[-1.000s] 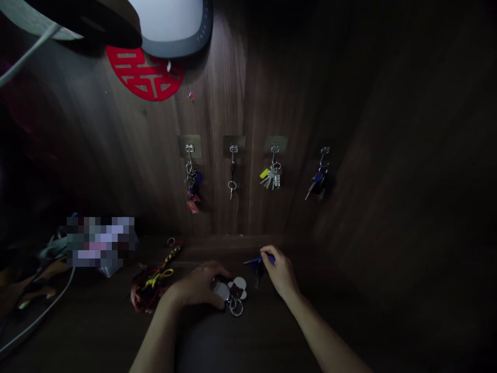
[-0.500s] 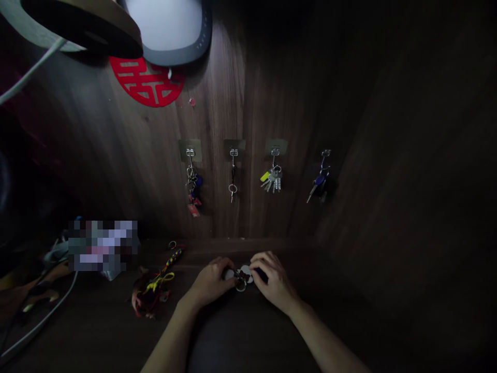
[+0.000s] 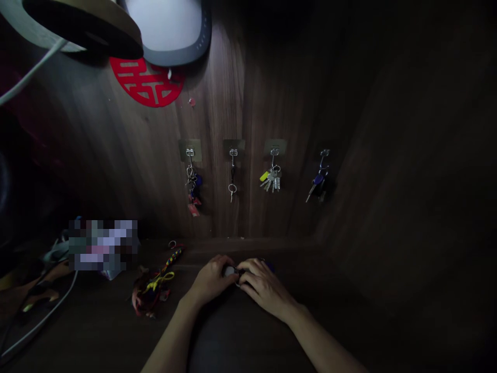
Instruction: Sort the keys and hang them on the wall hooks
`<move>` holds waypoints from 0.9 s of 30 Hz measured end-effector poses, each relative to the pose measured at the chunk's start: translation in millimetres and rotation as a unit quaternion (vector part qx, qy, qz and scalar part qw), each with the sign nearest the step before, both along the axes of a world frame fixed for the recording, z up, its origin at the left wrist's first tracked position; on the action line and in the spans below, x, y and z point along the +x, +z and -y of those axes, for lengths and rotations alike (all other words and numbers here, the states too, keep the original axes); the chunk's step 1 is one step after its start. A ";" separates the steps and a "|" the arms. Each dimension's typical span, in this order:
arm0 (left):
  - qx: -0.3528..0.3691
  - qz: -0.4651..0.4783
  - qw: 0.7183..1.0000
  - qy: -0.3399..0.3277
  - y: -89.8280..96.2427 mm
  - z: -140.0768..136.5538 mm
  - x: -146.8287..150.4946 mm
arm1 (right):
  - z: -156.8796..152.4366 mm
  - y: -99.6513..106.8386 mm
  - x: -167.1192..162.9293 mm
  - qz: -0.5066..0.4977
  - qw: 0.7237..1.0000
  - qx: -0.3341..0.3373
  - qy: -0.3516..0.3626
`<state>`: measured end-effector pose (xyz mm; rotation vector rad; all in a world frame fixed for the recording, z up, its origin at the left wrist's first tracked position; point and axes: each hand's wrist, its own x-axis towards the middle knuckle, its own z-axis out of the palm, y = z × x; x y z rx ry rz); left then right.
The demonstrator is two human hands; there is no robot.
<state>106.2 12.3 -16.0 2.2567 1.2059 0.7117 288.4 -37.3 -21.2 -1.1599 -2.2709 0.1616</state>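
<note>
Right hand (image 3: 262,287) now sits further toward 9 o'clock, over the keychain (image 3: 230,271), 6 o'clock on counter (image 3: 217,336). Left hand (image 3: 212,280) grasps it; right's grip hidden, can't tell. Best: left steady, right light.

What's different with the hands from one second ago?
The right hand let go of the blue key and went left to the keychain. The left hand kept the keychain, moving it slightly forward. The hanging keys stayed put.

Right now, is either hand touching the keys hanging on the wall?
No: the left hand and right hand are at a small round object, below the hanging keys.
</note>
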 end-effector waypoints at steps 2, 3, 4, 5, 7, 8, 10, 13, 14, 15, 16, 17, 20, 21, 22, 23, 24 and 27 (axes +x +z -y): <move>0.000 0.023 1.000 -0.003 -0.2 0.1 0.0 | -0.3 -0.3 -1.0 -0.049 0.999 -0.003 -0.006; -0.004 0.040 0.999 -0.005 0.2 0.0 0.2 | -0.8 -0.8 -1.2 -0.083 0.996 -0.003 -0.013; -0.010 0.058 0.998 -0.009 0.9 0.0 0.6 | -1.6 -1.3 -1.3 -0.119 0.993 -0.002 -0.020; -0.016 0.077 0.997 -0.015 1.9 0.1 1.2 | -2.6 -2.0 -1.2 -0.152 0.988 -0.002 -0.025; -0.030 0.113 0.993 -0.032 4.5 0.5 3.2 | -4.7 -2.9 -0.5 -0.208 0.978 -0.010 -0.027; -0.036 0.129 0.990 -0.040 6.1 1.1 4.6 | -5.7 -2.9 -0.1 -0.230 0.973 -0.017 -0.028; -0.059 0.155 0.985 -0.054 9.3 3.2 7.8 | -7.1 -2.0 1.1 -0.269 0.962 -0.031 -0.035; -0.113 0.190 0.971 -0.087 13.7 8.0 13.4 | -8.2 0.9 2.7 -0.316 0.946 -0.054 -0.045; -0.131 0.204 0.965 -0.102 14.8 9.6 15.1 | -8.4 1.9 3.1 -0.326 0.942 -0.061 -0.045; -0.149 0.218 0.957 -0.116 15.6 10.9 16.7 | -8.6 2.8 3.3 -0.334 0.939 -0.066 -0.044; -0.167 0.231 0.950 -0.125 16.0 11.8 18.1 | -8.8 3.5 3.5 -0.340 0.937 -0.069 -0.042; -0.182 0.241 0.944 -0.129 16.0 12.3 19.3 | -9.1 4.0 3.6 -0.344 0.936 -0.068 -0.043; -0.206 0.261 0.936 -0.113 13.7 11.5 21.0 | -10.2 4.7 3.3 -0.359 0.931 -0.044 -0.056; -0.203 0.265 0.937 -0.107 12.5 11.0 21.3 | -10.8 4.6 3.1 -0.365 0.928 -0.035 -0.062; -0.196 0.268 0.938 -0.104 11.4 10.6 21.5 | -11.4 4.3 2.9 -0.370 0.926 -0.028 -0.066; -0.186 0.271 0.939 -0.102 10.4 10.5 21.7 | -12.1 3.8 2.7 -0.373 0.925 -0.024 -0.069; -0.175 0.271 0.941 -0.100 9.9 10.5 22.0 | -12.9 3.3 2.6 -0.374 0.924 -0.023 -0.068; -0.152 0.268 0.947 -0.088 10.3 11.6 23.1 | -14.6 1.8 2.6 -0.381 0.922 -0.030 -0.064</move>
